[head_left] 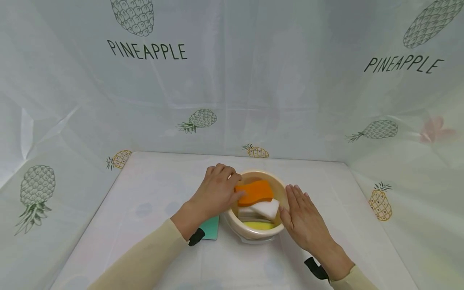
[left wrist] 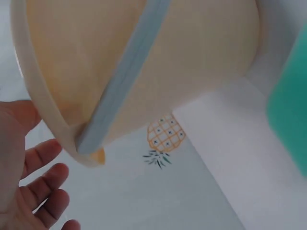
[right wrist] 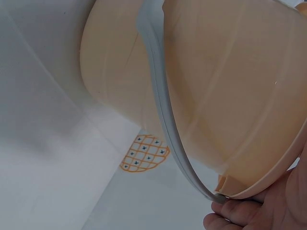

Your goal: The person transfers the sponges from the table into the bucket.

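A cream bucket point(head_left: 279, 183) stands upright on the white table. Inside it lie an orange wavy-edged block point(head_left: 259, 190), a white piece point(head_left: 266, 209) and something yellow point(head_left: 259, 225) lower down. My left hand point(head_left: 217, 191) is at the bucket's left rim, thumb over the edge by the orange block and fingers bent on the outside; in the left wrist view the thumb point(left wrist: 24, 114) goes behind the rim. Along the right side, my right hand point(head_left: 306, 219) lays its long fingers against the bucket, thumb at the rim. A grey handle point(right wrist: 165, 105) hangs down the bucket's near side.
A teal flat piece point(head_left: 211, 228) lies on the table left of the bucket, partly behind the left wrist. White pineapple-printed sheeting point(head_left: 282, 100) rises behind and at both sides of the table point(head_left: 145, 237). Black straps point(head_left: 315, 269) circle the wrists.
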Action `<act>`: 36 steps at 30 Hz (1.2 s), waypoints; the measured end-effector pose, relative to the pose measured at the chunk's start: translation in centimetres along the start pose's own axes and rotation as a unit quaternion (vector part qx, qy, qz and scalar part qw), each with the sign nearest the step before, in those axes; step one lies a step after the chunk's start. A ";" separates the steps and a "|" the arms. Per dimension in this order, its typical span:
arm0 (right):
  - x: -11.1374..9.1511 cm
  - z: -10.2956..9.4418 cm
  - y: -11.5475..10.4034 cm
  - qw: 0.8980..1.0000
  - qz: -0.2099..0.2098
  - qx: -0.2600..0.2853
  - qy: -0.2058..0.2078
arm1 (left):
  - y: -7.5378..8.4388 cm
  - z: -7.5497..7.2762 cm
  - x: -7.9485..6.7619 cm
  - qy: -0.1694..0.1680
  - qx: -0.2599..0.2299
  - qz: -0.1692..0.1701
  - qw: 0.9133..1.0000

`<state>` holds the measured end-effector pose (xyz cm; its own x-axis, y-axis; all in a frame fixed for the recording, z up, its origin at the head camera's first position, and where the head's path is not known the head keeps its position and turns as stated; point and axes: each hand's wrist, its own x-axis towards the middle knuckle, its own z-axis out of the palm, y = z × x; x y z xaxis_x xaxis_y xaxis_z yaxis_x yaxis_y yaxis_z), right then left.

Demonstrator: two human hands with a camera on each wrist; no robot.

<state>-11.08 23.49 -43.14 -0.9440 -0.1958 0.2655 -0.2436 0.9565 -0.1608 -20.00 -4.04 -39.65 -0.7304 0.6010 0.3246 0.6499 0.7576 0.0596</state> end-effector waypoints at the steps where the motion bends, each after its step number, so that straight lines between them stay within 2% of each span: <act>1: 0.0 0.0 0.0 1.000 0.000 0.000 0.001 | -0.3 -0.1 -0.3 0.010 0.001 -0.007 1.000; 6: 0.0 0.0 0.0 1.000 0.001 -0.001 0.003 | -1.9 -0.5 -2.0 0.066 0.002 -0.043 0.997; 9: 0.0 0.0 -0.1 1.000 0.003 0.000 0.003 | -2.8 -0.1 -3.5 0.080 0.003 -0.066 0.995; 12: 0.0 0.0 -0.1 1.000 0.006 0.000 0.002 | -3.2 0.8 -5.1 0.073 0.002 -0.095 0.993; 16: 0.0 0.0 -0.1 1.000 0.008 0.000 -0.004 | -3.1 2.7 -7.4 0.053 -0.007 -0.125 0.991; 22: 0.1 -0.1 -0.1 1.000 0.011 0.001 -0.010 | -2.1 5.8 -10.1 0.030 -0.014 -0.133 0.991; 28: 0.1 -0.1 0.0 1.000 0.012 0.003 -0.009 | -1.1 7.6 -11.1 0.000 -0.012 -0.113 0.994; 33: 0.1 -0.1 0.0 1.000 0.010 0.003 -0.009 | -0.5 8.0 -11.3 -0.038 -0.005 -0.107 0.993; 36: 0.1 -0.1 0.0 1.000 0.011 0.003 -0.011 | -0.7 8.2 -11.6 -0.043 0.006 -0.107 0.993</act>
<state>-11.17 23.48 -43.04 -0.9536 -0.1798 0.2413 -0.2242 0.9594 -0.1711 -13.72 -9.49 -51.24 -0.8668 0.4458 0.2233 0.4765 0.8726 0.1073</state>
